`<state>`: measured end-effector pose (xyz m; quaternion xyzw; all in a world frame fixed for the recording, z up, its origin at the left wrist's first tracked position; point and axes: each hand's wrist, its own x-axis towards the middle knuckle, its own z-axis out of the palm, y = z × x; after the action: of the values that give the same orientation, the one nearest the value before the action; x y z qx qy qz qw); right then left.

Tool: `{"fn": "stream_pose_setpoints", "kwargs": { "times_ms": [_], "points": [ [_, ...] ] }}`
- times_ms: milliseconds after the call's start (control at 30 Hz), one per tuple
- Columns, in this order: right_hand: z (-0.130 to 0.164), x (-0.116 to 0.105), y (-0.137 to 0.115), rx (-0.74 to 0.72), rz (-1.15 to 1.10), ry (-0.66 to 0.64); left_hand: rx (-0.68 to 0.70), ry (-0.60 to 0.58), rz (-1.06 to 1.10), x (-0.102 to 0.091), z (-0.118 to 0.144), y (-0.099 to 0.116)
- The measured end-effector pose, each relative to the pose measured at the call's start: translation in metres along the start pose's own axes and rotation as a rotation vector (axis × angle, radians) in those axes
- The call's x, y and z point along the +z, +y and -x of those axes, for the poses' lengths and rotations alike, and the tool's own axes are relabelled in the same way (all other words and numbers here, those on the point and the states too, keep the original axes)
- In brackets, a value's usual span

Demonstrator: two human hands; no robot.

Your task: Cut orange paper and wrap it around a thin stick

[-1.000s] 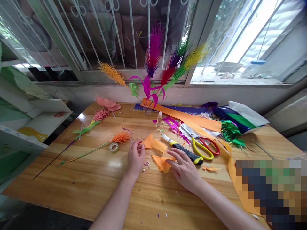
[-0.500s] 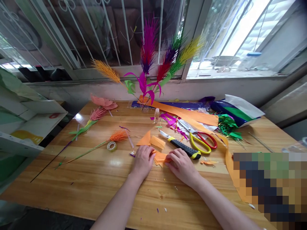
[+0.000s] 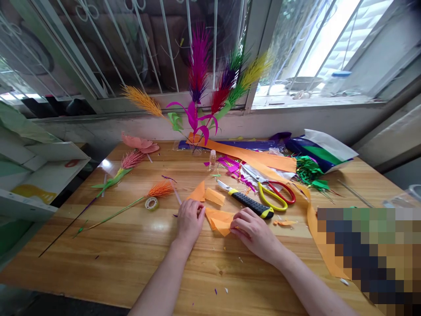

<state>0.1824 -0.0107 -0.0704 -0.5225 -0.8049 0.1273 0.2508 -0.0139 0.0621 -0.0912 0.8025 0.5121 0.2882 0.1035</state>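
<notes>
Beside the left hand (image 3: 190, 221), its hold unclear, cut but unfinished-looking orange paper (image 3: 219, 219) was pinched by the right hand (image 3: 250, 228).

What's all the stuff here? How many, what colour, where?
Paper pieces: at least three, orange, around the hands
Long strip: count unclear, orange, back and right
Knife: one, black and yellow, right of the pieces
Scissors: one, red and yellow handles, beside the knife
Tape roll: one, pale, left
Small bottle: one, clear, back
Vase: one, clear, back
Plumes: about four, multicoloured, in the vase
Stemmed tufts: two, orange and pink, left
Flower: one, pink, back left
Tinsel: one bunch, green, right
Bag: one, blue, green, white, back right
Table: one, brown, underneath
Left grip: one, bare, left of paper
Right grip: one, bare, touching paper
</notes>
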Motion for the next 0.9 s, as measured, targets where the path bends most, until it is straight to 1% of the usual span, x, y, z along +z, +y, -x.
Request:
{"fn": "stream_pose_setpoints", "kwargs": {
  "times_ms": [133, 267, 367, 467, 567, 633, 667, 700, 767, 833, 867, 900],
  "points": [
    [0.003, -0.005, -0.004, 0.010, -0.022, -0.083, -0.043, 0.099, 0.004, -0.002, -0.001, -0.010],
    [0.001, -0.005, -0.005, 0.048, -0.025, -0.048, -0.074, 0.238, 0.066, -0.008, -0.003, -0.021],
    [0.000, -0.004, -0.005, 0.045, -0.026, -0.034, -0.143, 0.313, 0.095, -0.014, -0.005, -0.031],
    [0.001, -0.002, -0.007, 0.029, -0.026, -0.068, -0.203, 0.358, 0.127, -0.019, -0.007, -0.040],
    [0.001, -0.002, -0.007, 0.015, -0.030, -0.080, -0.214, 0.373, 0.153, -0.021, -0.007, -0.040],
    [0.001, -0.003, -0.007, 0.016, -0.038, -0.057, -0.170, 0.330, 0.186, -0.020, -0.005, -0.033],
    [0.001, -0.003, -0.006, 0.020, -0.042, -0.034, -0.126, 0.279, 0.212, -0.019, -0.003, -0.027],
    [0.000, -0.004, -0.004, 0.028, -0.045, 0.001, -0.070, 0.206, 0.247, -0.018, -0.002, -0.021],
    [0.000, -0.003, 0.000, 0.050, -0.049, 0.091, 0.086, 0.013, 0.293, -0.015, 0.001, -0.009],
    [0.000, -0.002, 0.005, 0.080, -0.053, 0.193, 0.223, -0.127, 0.269, -0.010, 0.003, 0.001],
    [0.001, -0.002, 0.008, 0.099, -0.054, 0.238, 0.244, -0.150, 0.241, -0.008, 0.004, 0.003],
    [0.001, -0.002, 0.012, 0.117, -0.052, 0.276, 0.246, -0.144, 0.213, -0.007, 0.004, 0.004]
  ]
}}
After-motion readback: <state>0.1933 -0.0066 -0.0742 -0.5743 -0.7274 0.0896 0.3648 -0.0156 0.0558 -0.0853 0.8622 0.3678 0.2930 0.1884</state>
